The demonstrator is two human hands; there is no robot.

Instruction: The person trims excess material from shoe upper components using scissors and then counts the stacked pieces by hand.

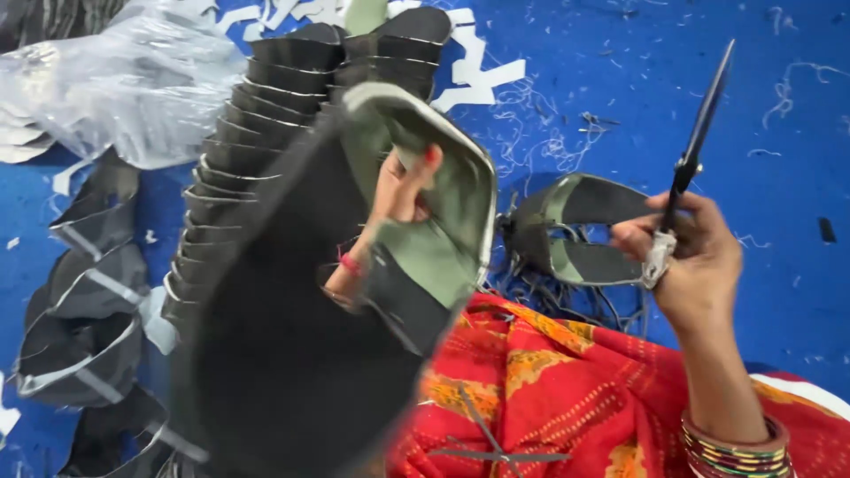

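My left hand (390,212) holds up a large black piece of material (292,354) with a pale green lining (425,252) and a light stitched edge; my fingers poke through an opening in it. To the right, my right hand (695,257) grips a pair of dark scissors (699,133) with the closed blades pointing up and away. Bangles (735,447) ring that wrist. Between the hands, on the blue surface, lies another black and green cut piece (575,235) amid tangled threads.
A stack of black cut pieces (257,115) fans out behind the held one. More black pieces (80,327) lie at the left, under a clear plastic bag (124,80). White scraps (469,71) and threads litter the blue surface (620,53). Red patterned cloth (549,389) covers my lap.
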